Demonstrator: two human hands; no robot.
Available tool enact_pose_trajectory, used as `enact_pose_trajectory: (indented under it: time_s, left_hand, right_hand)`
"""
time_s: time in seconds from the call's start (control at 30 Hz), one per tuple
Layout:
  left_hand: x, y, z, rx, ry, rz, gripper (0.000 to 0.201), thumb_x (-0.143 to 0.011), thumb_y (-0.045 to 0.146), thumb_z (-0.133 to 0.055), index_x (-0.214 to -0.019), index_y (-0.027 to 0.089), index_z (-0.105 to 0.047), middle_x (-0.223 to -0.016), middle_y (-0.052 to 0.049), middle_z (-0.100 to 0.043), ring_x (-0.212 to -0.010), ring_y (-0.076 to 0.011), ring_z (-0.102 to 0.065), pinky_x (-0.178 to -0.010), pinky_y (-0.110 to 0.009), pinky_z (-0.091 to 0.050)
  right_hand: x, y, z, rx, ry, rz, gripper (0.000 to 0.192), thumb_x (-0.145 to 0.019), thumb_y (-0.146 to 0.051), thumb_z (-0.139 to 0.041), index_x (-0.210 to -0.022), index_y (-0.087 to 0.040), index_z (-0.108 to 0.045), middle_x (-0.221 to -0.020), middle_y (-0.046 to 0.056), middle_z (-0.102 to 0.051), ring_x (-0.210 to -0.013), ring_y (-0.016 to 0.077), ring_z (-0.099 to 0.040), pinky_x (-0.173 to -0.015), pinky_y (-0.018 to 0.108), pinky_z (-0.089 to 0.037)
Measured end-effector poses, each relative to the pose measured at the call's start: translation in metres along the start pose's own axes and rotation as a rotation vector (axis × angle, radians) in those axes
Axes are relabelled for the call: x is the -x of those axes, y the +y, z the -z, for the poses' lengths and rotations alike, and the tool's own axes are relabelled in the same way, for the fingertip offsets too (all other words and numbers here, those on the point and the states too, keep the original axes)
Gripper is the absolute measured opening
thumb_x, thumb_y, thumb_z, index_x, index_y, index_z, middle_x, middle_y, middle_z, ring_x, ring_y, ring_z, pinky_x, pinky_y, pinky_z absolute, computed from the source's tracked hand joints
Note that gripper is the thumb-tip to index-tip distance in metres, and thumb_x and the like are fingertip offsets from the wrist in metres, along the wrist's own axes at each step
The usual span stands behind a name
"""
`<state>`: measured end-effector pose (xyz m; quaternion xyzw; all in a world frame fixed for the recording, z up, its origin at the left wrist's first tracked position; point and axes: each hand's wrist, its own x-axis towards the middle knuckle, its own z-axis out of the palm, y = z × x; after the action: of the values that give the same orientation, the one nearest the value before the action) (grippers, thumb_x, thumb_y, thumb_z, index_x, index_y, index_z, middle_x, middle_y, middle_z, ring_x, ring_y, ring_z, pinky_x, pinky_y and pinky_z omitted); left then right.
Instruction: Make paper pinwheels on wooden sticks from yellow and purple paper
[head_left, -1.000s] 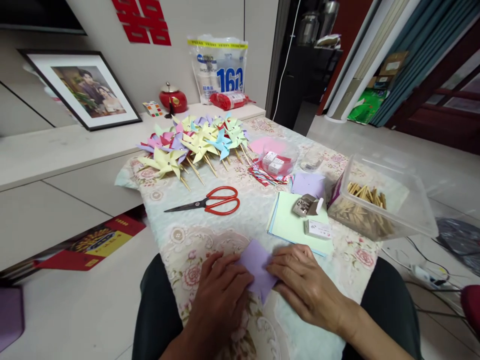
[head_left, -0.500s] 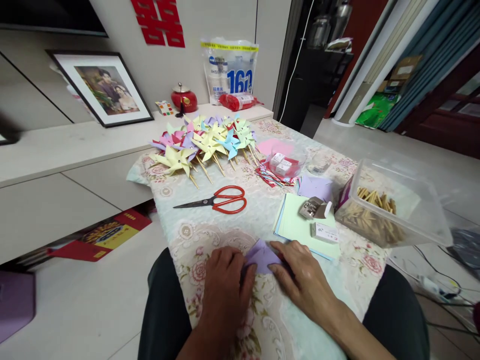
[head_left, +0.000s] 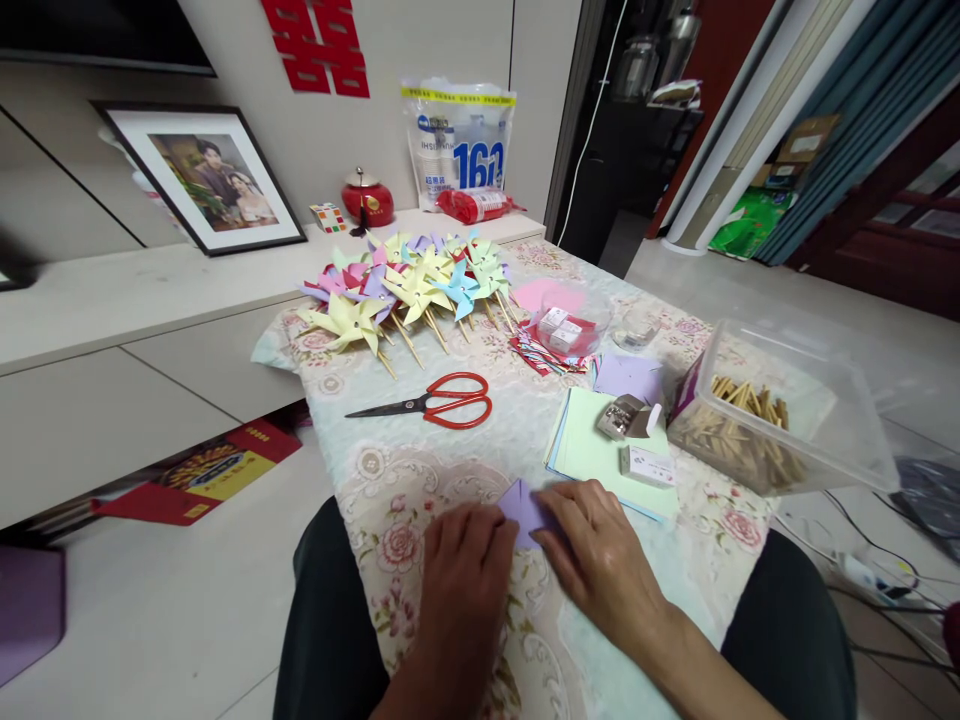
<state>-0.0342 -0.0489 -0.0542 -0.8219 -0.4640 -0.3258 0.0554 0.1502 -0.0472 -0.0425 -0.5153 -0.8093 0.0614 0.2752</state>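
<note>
Our right hand (head_left: 604, 555) pinches purple paper (head_left: 519, 502) nearside of scissors (head_left: 411, 405); left hand (head_left: 469, 565) touches it, grip unclear. Slippage might skew folds.

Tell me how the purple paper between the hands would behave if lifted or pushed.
The purple paper looks thin, so it is probably light. It may bend first at the faint line, likely a crease, near its upper point. Lying low on the tablecloth, it seems apt to slide rather than roll.
</note>
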Motion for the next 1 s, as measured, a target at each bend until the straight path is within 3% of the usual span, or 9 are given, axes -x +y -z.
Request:
enact_pose_trajectory:
  time_s: [0.13,0.27,0.47,0.67,0.87,1.0]
  left_hand:
    - [0.010,0.003,0.004,-0.005,-0.062,-0.158,0.025,-0.093,0.005,-0.048,-0.107,0.012,-0.067,-0.098,-0.010,-0.071,-0.094,-0.0239,-0.063,-0.088,-0.040,-0.050]
    - [0.022,0.004,0.008,-0.069,-0.087,-0.201,0.036,-0.092,0.004,-0.040,-0.116,0.010,-0.066,-0.112,-0.011,-0.072,-0.109,-0.0255,-0.062,-0.101,-0.041,-0.045]
    - [0.036,0.012,0.003,-0.117,-0.075,-0.170,0.040,-0.092,0.010,-0.037,-0.118,0.009,-0.067,-0.121,-0.013,-0.071,-0.120,-0.0267,-0.058,-0.107,-0.043,-0.038]
    - [0.037,0.012,0.009,-0.151,-0.145,-0.151,0.039,-0.088,0.013,-0.044,-0.120,0.013,-0.067,-0.124,-0.009,-0.071,-0.122,-0.0266,-0.058,-0.111,-0.044,-0.034]
    - [0.033,0.008,0.018,-0.201,-0.129,-0.152,0.041,-0.084,0.008,-0.041,-0.115,0.011,-0.068,-0.120,-0.011,-0.072,-0.116,-0.0264,-0.062,-0.106,-0.043,-0.040]
    - [0.035,0.004,0.019,-0.205,-0.118,-0.142,0.042,-0.087,0.004,-0.038,-0.115,0.009,-0.068,-0.119,-0.012,-0.073,-0.115,-0.0261,-0.063,-0.106,-0.042,-0.041]
  right_hand:
    - [0.000,-0.005,0.005,0.053,-0.020,0.141,0.018,-0.100,-0.013,-0.048,-0.104,-0.018,-0.064,-0.094,0.009,-0.068,-0.081,0.0228,-0.055,-0.071,0.038,-0.042]
    - [0.008,-0.013,0.011,0.125,-0.075,0.255,0.027,-0.102,-0.012,-0.039,-0.111,-0.014,-0.065,-0.103,0.011,-0.071,-0.089,0.0247,-0.058,-0.083,0.042,-0.041]
    - [0.029,-0.017,0.007,0.278,-0.129,0.246,0.034,-0.101,-0.016,-0.044,-0.131,-0.012,-0.058,-0.125,0.012,-0.069,-0.115,0.0284,-0.055,-0.105,0.050,-0.028]
    - [0.032,-0.012,0.009,0.342,-0.133,0.268,0.033,-0.098,-0.015,-0.050,-0.129,-0.015,-0.061,-0.125,0.009,-0.071,-0.114,0.0270,-0.057,-0.107,0.051,-0.026]
    - [0.037,-0.008,0.014,0.314,-0.136,0.275,0.034,-0.098,-0.012,-0.046,-0.128,-0.014,-0.061,-0.127,0.011,-0.069,-0.116,0.0284,-0.058,-0.110,0.054,-0.025]
    - [0.039,-0.002,0.020,0.187,-0.129,0.236,0.037,-0.099,-0.008,-0.042,-0.131,-0.014,-0.059,-0.124,0.012,-0.069,-0.115,0.0280,-0.059,-0.107,0.054,-0.034]
